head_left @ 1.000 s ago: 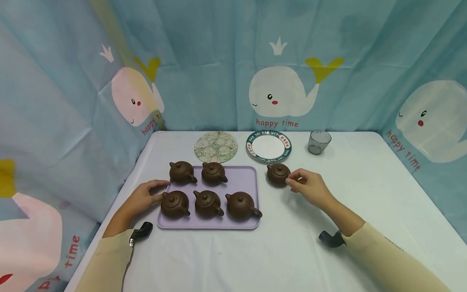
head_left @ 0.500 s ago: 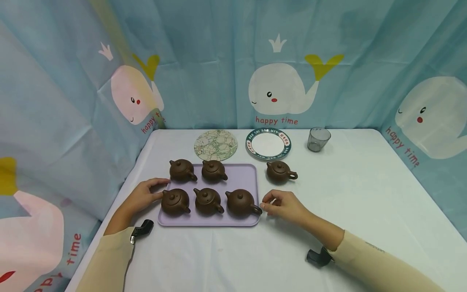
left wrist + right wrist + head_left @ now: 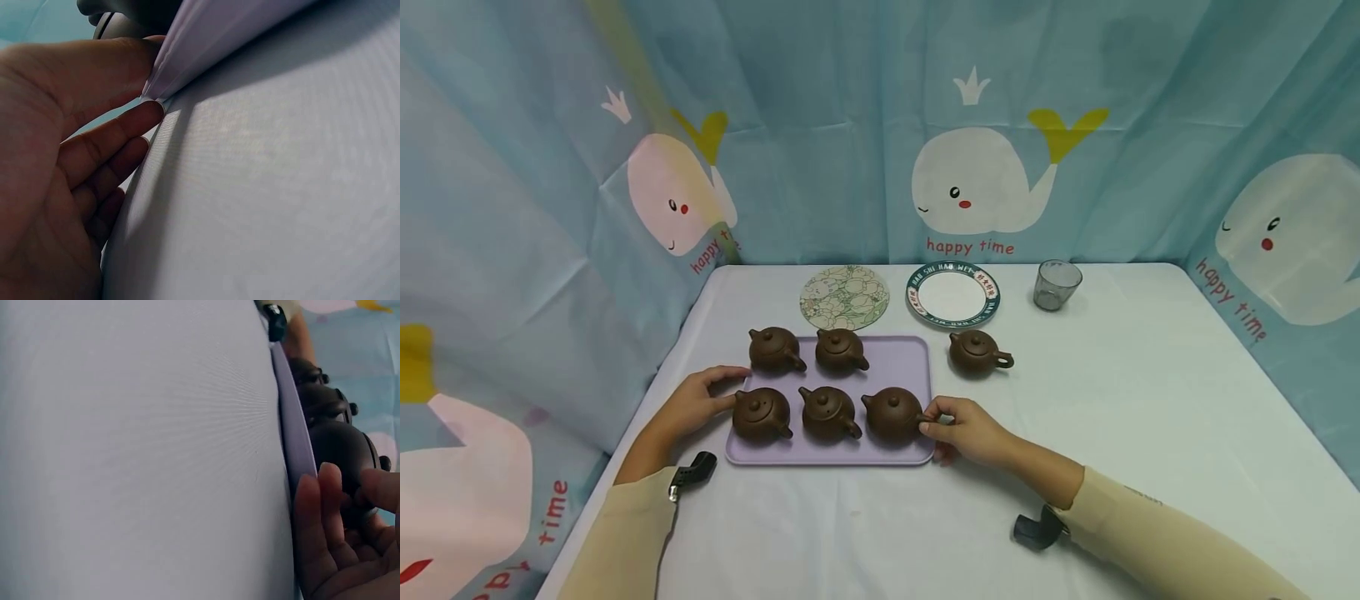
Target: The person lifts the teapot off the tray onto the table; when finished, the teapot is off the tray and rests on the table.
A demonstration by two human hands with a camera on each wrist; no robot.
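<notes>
In the head view, my right hand pinches the handle of the front-right brown teapot on the lilac tray. The right wrist view shows thumb and fingers at that teapot, beside the tray's rim. My left hand rests its thumb and fingertips against the tray's left edge, close to a front-left teapot. More teapots on the tray are a front-middle one, a back-left one and a back-middle one. Another teapot stands on the table, right of the tray.
Behind the tray lie a round patterned mat and a green-rimmed plate. A clear grey glass stands at the back right. A blue curtain with whale prints hangs behind the white table.
My right hand has let go of the separate teapot's handle, moved left and toward me, and taken the front-right teapot's handle. That teapot is slightly turned. My left hand stays at the tray.
</notes>
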